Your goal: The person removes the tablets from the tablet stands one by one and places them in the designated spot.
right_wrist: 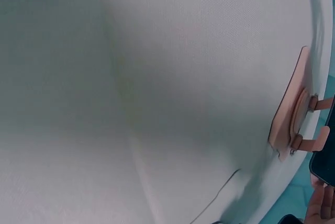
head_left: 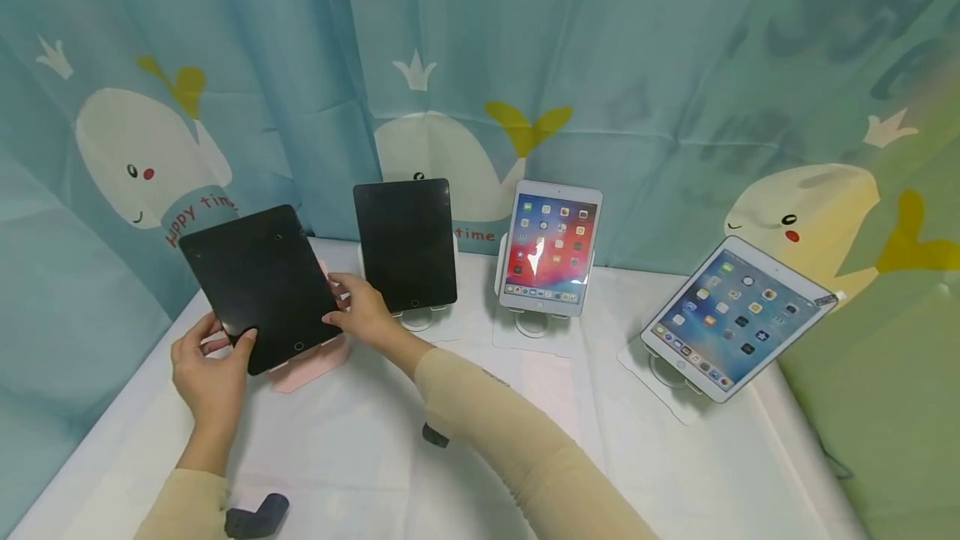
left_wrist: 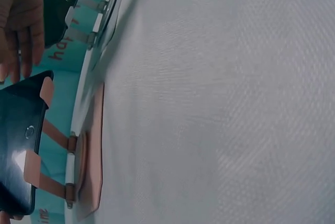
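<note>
A black-screened tablet leans, turned at an angle, on a pink stand at the left of the table. Its lower edge sits in the stand's two hooks, seen in the left wrist view on the pink stand. My left hand holds the tablet's left edge, thumb on the front and fingers behind. By the right edge is my right hand; in the left wrist view its fingers look straight and slightly apart from the tablet. The right wrist view shows only part of my left hand.
Another black-screened tablet stands behind my right hand. Farther right are a white tablet with a red-blue screen and a tilted white tablet, both on stands. A whale-print curtain hangs behind the white-covered table.
</note>
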Demonstrator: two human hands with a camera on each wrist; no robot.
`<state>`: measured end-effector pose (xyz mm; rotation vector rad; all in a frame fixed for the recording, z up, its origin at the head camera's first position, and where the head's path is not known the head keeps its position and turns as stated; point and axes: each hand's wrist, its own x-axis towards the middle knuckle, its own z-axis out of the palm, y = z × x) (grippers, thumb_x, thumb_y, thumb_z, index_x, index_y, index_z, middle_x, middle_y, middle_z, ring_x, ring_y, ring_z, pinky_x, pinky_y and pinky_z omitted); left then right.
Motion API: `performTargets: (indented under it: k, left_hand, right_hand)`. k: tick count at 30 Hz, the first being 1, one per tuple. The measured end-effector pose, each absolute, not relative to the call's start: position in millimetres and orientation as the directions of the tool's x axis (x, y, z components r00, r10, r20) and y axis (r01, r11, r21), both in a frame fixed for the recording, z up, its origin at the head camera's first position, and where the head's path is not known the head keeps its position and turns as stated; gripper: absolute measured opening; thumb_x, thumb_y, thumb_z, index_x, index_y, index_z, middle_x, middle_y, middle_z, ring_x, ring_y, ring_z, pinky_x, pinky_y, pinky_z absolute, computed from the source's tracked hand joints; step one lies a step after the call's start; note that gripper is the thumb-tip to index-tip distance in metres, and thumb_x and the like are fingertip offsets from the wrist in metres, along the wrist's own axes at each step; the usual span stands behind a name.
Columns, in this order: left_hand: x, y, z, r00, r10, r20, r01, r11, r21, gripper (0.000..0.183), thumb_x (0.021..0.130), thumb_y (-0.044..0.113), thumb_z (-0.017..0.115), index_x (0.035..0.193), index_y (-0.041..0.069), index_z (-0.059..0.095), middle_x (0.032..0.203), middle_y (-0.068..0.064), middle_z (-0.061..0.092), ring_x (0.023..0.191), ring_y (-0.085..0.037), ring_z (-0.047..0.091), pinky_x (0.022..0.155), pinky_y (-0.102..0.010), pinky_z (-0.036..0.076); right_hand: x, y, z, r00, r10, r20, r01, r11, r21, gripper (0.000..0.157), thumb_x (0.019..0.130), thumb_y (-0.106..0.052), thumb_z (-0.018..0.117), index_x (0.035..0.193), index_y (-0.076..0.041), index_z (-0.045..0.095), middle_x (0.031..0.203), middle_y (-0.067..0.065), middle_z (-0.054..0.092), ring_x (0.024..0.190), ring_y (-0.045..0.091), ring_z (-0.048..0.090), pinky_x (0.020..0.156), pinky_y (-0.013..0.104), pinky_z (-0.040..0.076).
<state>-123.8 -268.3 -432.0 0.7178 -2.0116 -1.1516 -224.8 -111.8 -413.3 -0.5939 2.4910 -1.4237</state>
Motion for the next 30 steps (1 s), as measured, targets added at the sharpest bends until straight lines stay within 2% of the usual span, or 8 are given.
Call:
performTargets:
  k: [7, 12, 18, 25, 30]
  left_hand:
    - [-122, -276, -429, -0.638, -0.742, 0.206, -0.214, 0.427, 0.878, 0.05, 0.084, 0.021, 0.07, 0.129, 0.005, 0.054, 0.093, 0.024, 0.038, 0.068, 0.018, 0.04, 0.062, -0.003, 0.032]
    - [-121, -277, -430, -0.669, -0.721, 0.182, -0.227, 0.43, 0.874, 0.05, 0.085, 0.017, 0.068, 0.131, 0.005, 0.052, 0.096, 0.023, 0.039, 0.069, 0.018, 0.039, 0.059, -0.002, 0.032]
    - [-122, -275, -435, -0.661, -0.722, 0.206, -0.176, 0.415, 0.893, 0.049, 0.084, 0.004, 0.067, 0.131, 0.003, 0.051, 0.091, 0.028, 0.035, 0.071, 0.017, 0.04, 0.066, -0.009, 0.032]
    - [-124, -270, -446, -0.669, -0.691, 0.273, -0.064, 0.42, 0.905, 0.058, 0.082, -0.002, 0.066, 0.134, -0.001, 0.041, 0.1, 0.025, 0.028, 0.081, 0.008, 0.037, 0.068, -0.002, 0.034]
    - [-126, -265, -449, -0.651, -0.687, 0.324, 0.035, 0.398, 0.916, 0.06, 0.081, -0.005, 0.066, 0.132, -0.001, 0.036, 0.101, 0.021, 0.03, 0.086, 0.004, 0.036, 0.066, -0.005, 0.035]
  right_hand:
    - [-223, -119, -417, -0.905, -0.425, -0.012, -0.203, 0.456, -0.867, 0.06, 0.079, -0.013, 0.077, 0.134, -0.013, 0.052, 0.114, 0.004, 0.058, 0.094, 0.012, 0.056, 0.08, 0.014, 0.046]
    - [-222, -121, -417, -0.921, -0.389, -0.03, -0.152, 0.429, -0.89, 0.054, 0.081, -0.009, 0.074, 0.131, -0.014, 0.054, 0.109, 0.002, 0.057, 0.092, 0.012, 0.056, 0.08, 0.014, 0.046]
    - [-225, -120, -419, -0.938, -0.34, -0.061, -0.071, 0.361, -0.93, 0.045, 0.082, 0.003, 0.069, 0.123, -0.013, 0.059, 0.095, -0.003, 0.057, 0.079, 0.004, 0.051, 0.073, 0.015, 0.046]
    - [-227, -118, -420, -0.929, -0.35, -0.118, 0.023, 0.263, -0.964, 0.046, 0.083, 0.017, 0.053, 0.118, -0.013, 0.06, 0.087, -0.002, 0.053, 0.075, 0.008, 0.056, 0.071, 0.018, 0.051]
    - [-229, -115, -420, -0.919, -0.384, -0.09, -0.001, 0.232, -0.973, 0.043, 0.083, 0.014, 0.059, 0.117, -0.012, 0.059, 0.087, -0.002, 0.052, 0.079, 0.01, 0.056, 0.07, 0.018, 0.051]
